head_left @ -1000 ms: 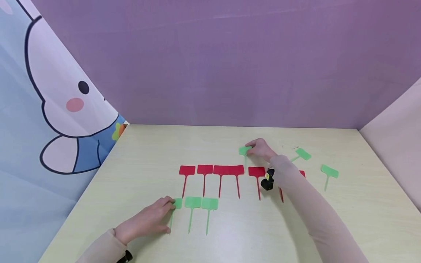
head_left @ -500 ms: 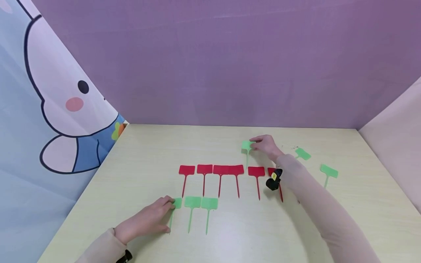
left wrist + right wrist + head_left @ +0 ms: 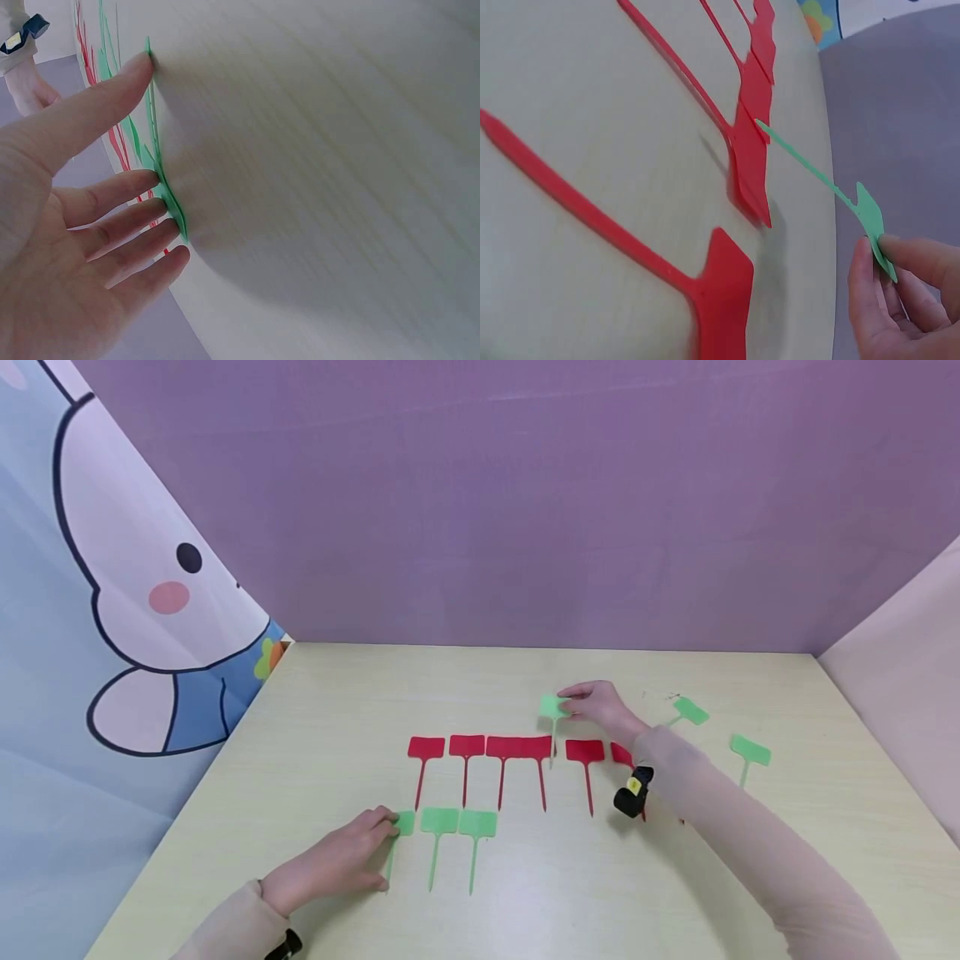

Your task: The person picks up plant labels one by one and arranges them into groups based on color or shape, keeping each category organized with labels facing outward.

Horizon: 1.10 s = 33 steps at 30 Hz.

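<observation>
In the head view my right hand [image 3: 598, 706] pinches a green T-shaped plant label [image 3: 553, 707] by its head. Its stem points down across the row of red plant labels [image 3: 427, 748]. The right wrist view shows thumb and fingers on the green head, with the label raised off the table. My left hand [image 3: 341, 857] rests at the leftmost of three green plant labels [image 3: 406, 823] in the front row. Seen from the left wrist, its fingers [image 3: 142, 206] are nearly straight, fingertips at the label's head and the thumb at its stem's tip.
Two loose green labels [image 3: 690, 711] lie at the right of the pale wooden table [image 3: 360, 693]. The right sleeve [image 3: 750, 835] crosses the right end of the red row, partly covering it. A purple wall [image 3: 525, 527] rises behind the table.
The right hand moved slightly back and right with the green label, then forward and left, so its stem now overlaps the red row. The left hand has kept its place.
</observation>
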Each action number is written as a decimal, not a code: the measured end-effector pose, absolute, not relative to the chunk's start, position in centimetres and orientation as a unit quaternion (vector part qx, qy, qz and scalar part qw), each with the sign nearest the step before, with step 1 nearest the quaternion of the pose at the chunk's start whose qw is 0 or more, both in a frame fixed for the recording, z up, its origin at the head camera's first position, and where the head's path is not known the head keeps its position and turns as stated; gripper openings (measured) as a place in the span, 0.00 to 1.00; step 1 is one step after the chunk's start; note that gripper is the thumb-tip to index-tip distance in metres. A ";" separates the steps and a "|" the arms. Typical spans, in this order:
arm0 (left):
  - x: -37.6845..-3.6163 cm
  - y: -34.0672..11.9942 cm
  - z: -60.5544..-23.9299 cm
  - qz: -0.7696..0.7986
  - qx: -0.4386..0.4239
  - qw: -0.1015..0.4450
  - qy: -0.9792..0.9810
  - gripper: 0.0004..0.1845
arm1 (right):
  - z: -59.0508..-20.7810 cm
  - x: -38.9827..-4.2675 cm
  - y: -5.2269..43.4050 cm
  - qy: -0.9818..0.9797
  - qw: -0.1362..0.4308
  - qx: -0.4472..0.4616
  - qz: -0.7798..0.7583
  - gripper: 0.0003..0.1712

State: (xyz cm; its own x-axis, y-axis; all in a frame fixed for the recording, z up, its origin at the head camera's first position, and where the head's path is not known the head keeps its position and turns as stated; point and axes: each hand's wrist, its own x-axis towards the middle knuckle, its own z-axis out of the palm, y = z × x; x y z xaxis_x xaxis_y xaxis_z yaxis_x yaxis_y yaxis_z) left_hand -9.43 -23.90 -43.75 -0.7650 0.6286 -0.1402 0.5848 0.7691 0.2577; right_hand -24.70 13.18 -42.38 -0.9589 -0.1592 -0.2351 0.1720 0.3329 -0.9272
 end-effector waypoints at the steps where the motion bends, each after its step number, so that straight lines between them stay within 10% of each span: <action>1: -9.4 -23.9 -43.7 0.099 0.325 0.110 0.934 0.31 | -42.4 -24.5 13.1 0.805 0.145 0.003 -0.575 0.19; 33: -9.8 -23.2 -43.7 0.113 0.307 0.124 0.937 0.31 | -43.8 -19.4 10.9 0.801 0.200 0.017 -0.565 0.15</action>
State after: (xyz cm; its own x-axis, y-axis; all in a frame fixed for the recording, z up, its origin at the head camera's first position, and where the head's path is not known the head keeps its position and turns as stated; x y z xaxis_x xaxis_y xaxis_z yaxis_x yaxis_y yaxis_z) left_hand -9.77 -23.16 -43.69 -0.7805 0.6040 -0.1616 0.5479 0.7852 0.2885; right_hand -19.40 10.86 -43.77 -0.9197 -0.1980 -0.3391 0.2530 0.3615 -0.8974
